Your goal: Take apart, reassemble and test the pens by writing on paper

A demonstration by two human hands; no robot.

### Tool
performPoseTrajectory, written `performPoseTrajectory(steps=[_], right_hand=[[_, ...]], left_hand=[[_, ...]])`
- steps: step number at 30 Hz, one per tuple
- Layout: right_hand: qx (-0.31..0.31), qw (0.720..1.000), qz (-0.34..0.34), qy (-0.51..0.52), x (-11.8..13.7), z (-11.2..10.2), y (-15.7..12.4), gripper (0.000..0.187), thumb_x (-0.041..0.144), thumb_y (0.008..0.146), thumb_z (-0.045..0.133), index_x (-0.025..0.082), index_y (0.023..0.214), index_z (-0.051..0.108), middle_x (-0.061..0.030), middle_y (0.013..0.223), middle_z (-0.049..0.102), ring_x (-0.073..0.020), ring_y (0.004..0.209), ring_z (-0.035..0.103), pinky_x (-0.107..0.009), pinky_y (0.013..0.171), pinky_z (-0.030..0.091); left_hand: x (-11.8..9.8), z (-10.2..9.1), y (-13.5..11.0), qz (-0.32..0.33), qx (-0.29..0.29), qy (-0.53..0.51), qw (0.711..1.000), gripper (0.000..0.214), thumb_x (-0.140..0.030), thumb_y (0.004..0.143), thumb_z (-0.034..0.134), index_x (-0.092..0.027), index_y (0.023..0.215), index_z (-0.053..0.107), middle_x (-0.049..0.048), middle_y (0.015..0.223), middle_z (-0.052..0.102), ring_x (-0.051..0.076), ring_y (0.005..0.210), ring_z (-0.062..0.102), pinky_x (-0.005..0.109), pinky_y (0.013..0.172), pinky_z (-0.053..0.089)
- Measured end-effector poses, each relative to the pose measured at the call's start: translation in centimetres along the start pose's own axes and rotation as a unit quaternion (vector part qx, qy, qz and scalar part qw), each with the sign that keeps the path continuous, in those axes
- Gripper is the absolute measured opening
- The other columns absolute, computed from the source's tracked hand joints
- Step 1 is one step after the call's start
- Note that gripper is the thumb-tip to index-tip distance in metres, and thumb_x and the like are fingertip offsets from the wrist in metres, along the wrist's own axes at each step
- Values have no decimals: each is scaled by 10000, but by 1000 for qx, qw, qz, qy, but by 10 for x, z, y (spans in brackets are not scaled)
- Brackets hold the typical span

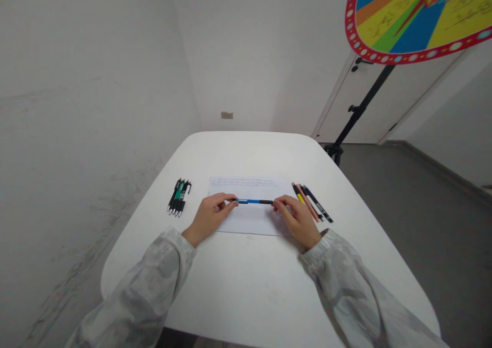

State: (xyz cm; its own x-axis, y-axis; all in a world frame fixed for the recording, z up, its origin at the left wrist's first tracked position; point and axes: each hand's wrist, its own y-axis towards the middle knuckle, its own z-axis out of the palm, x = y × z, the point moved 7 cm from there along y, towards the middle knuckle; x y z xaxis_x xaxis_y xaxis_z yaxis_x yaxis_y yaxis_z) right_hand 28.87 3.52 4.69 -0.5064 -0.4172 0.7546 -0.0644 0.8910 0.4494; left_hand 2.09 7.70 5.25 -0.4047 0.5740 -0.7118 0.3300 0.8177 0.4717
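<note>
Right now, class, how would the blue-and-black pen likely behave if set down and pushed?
The blue-and-black pen is probably stiff: it runs straight between the left hand and right hand. It is likely light, being so slender. Its long, narrow shape may let it roll across the flat table.

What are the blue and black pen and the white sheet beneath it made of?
Slim blue and black pen: probably smooth plastic, going by its even colours; the black end could be rubber. Thin white rectangular sheet: most likely matt paper, lying flat with faint lines of writing and no glare.
</note>
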Motion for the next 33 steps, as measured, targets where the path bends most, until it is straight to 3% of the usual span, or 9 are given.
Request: performPoseTrajectory(steps=[3,6,13,16,19,22,24,28,33], right_hand=[[-15,1000,1,13,4,-1,-1,187,408,1046,643,244,1076,729,-67,988,760,-246,915,692,-385,837,540],[-22,1000,14,14,5,-1,-2,227,415,1033,669,246,1175,722,-75,1052,760,-243,932,687,-367,808,540],[20,1000,24,3,0,2,0,430,485,1110,509,227,834,714,-67,824,749,-238,830,684,-391,807,516],[15,1000,12,4,3,1,0,365,467,1097,537,229,896,728,-68,857,757,-238,834,685,-394,811,526],[-7,1000,10,11,6,-1,-1,245,440,1051,626,231,1098,745,-86,1013,780,-244,893,698,-384,807,554],[-9,1000,23,11,4,0,-2,275,429,1034,653,233,1209,734,-97,1096,782,-249,929,705,-371,782,559],[2,1000,25,9,2,1,-2,262,440,1067,598,230,1108,749,-87,1025,782,-246,910,701,-380,808,546],[29,999,27,6,-3,3,-1,451,460,1126,479,226,815,707,-64,857,751,-233,854,690,-386,827,516],[18,999,25,21,-1,2,-1,297,437,1099,540,222,1003,721,-60,911,758,-229,865,695,-366,797,533]], left_hand=[[1,0,-1,-9,0,-3,1000,175,-375,1015,745,-232,1070,830,35,977,825,128,686,672,247,647,532],[1,0,-1,-6,0,-3,1000,176,-378,1011,753,-234,1079,830,30,974,825,127,694,674,251,663,533],[-2,0,0,-9,1,-6,1000,233,-425,1013,744,-221,1082,834,50,967,828,135,680,670,261,655,533],[-3,0,0,-12,0,-10,1000,225,-417,1010,745,-221,1075,834,49,961,828,135,676,670,257,645,533],[-2,-1,0,-13,-2,-9,1000,219,-413,1011,742,-222,1065,834,49,963,829,135,680,670,249,633,534],[-2,0,0,-10,-1,-3,1000,216,-409,1014,741,-223,1070,834,49,973,831,131,686,673,242,636,537],[-3,0,0,-5,0,-1,1000,213,-407,1014,743,-224,1071,834,50,986,833,131,697,679,239,639,537],[-4,-1,0,-5,0,-5,1000,204,-401,1011,747,-226,1068,834,44,975,831,127,683,669,238,633,530],[-3,-1,-1,-11,-3,-7,1000,210,-400,1015,740,-223,1073,835,49,988,831,126,677,661,239,633,531]])
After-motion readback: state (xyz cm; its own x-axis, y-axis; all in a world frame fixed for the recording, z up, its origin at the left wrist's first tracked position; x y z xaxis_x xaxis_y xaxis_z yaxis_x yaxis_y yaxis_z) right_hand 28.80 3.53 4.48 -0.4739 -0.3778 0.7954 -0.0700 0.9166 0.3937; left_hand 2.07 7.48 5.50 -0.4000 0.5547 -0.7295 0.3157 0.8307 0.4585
